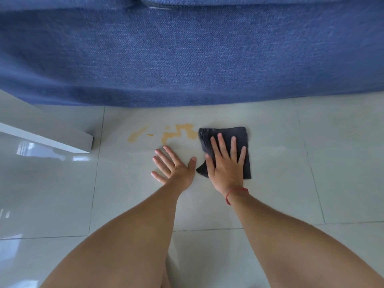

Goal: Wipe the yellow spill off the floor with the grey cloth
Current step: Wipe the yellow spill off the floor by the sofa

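Note:
A yellow spill [178,132] lies in irregular streaks on the pale tiled floor [270,163], with a separate smear [136,135] further left. A dark grey cloth [234,135] lies flat just right of the spill, its left edge touching the stain. My right hand [225,163] presses flat on the cloth with fingers spread; a red string circles its wrist. My left hand [173,166] rests palm down on the bare tile beside the cloth, just below the spill, fingers spread and holding nothing.
A blue fabric sofa [187,55] fills the far side, its lower edge just beyond the spill. A white furniture panel [45,138] juts in from the left. Open tiles stretch to the right and toward me.

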`<state>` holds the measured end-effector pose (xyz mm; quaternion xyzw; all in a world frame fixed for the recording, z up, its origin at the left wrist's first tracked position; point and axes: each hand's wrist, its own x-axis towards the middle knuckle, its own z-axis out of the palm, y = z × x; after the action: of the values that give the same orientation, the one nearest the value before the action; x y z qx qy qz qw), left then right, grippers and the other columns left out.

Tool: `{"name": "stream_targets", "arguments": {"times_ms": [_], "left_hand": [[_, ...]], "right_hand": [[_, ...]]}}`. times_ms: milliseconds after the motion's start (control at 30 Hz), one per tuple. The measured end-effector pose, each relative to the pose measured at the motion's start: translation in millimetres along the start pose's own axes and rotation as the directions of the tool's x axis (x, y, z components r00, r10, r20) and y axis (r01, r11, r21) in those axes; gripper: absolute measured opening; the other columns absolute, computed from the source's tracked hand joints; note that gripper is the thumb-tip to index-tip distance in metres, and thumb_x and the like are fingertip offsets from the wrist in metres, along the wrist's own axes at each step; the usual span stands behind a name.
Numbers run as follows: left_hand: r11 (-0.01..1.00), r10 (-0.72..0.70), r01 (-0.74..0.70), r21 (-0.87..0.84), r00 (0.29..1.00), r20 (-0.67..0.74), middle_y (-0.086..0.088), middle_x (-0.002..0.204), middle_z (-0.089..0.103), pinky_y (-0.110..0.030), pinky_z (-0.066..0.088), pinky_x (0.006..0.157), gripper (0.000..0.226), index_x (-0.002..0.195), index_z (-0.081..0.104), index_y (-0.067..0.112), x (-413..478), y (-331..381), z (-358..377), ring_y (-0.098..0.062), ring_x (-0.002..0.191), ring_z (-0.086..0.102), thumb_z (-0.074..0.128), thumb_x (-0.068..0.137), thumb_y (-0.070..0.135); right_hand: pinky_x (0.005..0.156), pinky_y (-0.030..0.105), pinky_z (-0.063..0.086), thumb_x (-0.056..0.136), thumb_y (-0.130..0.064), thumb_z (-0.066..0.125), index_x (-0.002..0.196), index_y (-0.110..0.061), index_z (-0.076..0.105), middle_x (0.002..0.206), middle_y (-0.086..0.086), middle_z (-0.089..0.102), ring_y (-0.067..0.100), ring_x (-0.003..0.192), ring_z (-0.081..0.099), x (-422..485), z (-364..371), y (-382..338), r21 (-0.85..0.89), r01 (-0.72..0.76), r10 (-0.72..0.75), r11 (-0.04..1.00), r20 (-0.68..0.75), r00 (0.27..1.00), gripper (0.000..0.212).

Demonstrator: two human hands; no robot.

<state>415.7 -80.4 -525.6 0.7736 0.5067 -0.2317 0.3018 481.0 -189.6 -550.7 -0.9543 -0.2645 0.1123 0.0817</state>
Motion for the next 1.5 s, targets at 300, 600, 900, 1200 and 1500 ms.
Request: {"name": "stream_targets", "arguments": {"times_ms": [300, 600, 900, 1200, 1500], "left_hand": [[1.000, -0.006, 0.006, 0.017, 1.000, -0.025, -0.007, 0.158, -0.030, -0.052, -0.009, 0.117, 0.090, 0.152, -0.023, 0.020, 0.8, -1.2, 1.1, -0.025, 0.147, -0.025, 0.024, 0.092, 0.066], [0.999, -0.006, 0.006, 0.032, 1.000, -0.011, -0.007, 0.157, -0.034, -0.052, -0.010, 0.116, 0.089, 0.150, -0.026, 0.019, 0.8, -0.3, 0.6, -0.025, 0.147, -0.027, 0.023, 0.092, 0.066], [1.000, -0.010, 0.010, 0.029, 1.000, 0.014, -0.007, 0.155, -0.037, -0.053, -0.012, 0.116, 0.089, 0.149, -0.028, 0.020, -1.5, 2.1, -3.6, -0.026, 0.146, -0.029, 0.023, 0.092, 0.065], [1.000, 0.011, -0.011, 0.013, 1.000, 0.012, -0.007, 0.156, -0.035, -0.053, -0.012, 0.116, 0.089, 0.150, -0.027, 0.020, -2.7, -0.5, -3.4, -0.026, 0.146, -0.028, 0.022, 0.092, 0.066], [1.000, -0.005, 0.005, 0.016, 1.000, 0.004, -0.006, 0.156, -0.035, -0.052, -0.012, 0.116, 0.085, 0.150, -0.026, 0.020, -1.3, 0.9, -0.3, -0.025, 0.146, -0.028, 0.021, 0.094, 0.064]], "right_hand": [[0.119, 0.047, 0.002, 0.092, -0.049, 0.016, 0.148, -0.031, 0.026, 0.159, -0.010, 0.020, 0.021, 0.148, 0.013, -25.9, -12.4, 68.3, 0.012, -0.090, 0.090, 0.996, -0.016, 0.996, 0.061], [0.115, 0.058, -0.005, 0.094, -0.047, 0.020, 0.150, -0.028, 0.021, 0.162, -0.003, 0.012, 0.031, 0.149, 0.001, 32.8, -8.6, 18.1, 0.095, -0.285, 0.291, 0.954, -0.055, 0.955, 0.059], [0.117, 0.056, 0.005, 0.095, -0.046, 0.028, 0.147, -0.026, 0.033, 0.158, -0.002, 0.027, 0.031, 0.147, 0.018, 22.3, 0.2, -6.2, 0.011, 0.050, -0.049, 0.999, -0.052, 0.997, 0.055], [0.119, 0.045, 0.005, 0.096, -0.045, 0.025, 0.148, -0.030, 0.028, 0.157, -0.012, 0.025, 0.019, 0.148, 0.016, -18.0, -11.0, 67.2, -0.029, 0.187, -0.186, 0.982, 0.017, 0.982, 0.054], [0.117, 0.054, -0.005, 0.095, -0.046, 0.020, 0.150, -0.031, 0.019, 0.161, -0.008, 0.013, 0.026, 0.149, 0.002, 35.1, -8.4, 23.1, 0.090, -0.250, 0.256, 0.964, -0.062, 0.965, 0.057]]}}
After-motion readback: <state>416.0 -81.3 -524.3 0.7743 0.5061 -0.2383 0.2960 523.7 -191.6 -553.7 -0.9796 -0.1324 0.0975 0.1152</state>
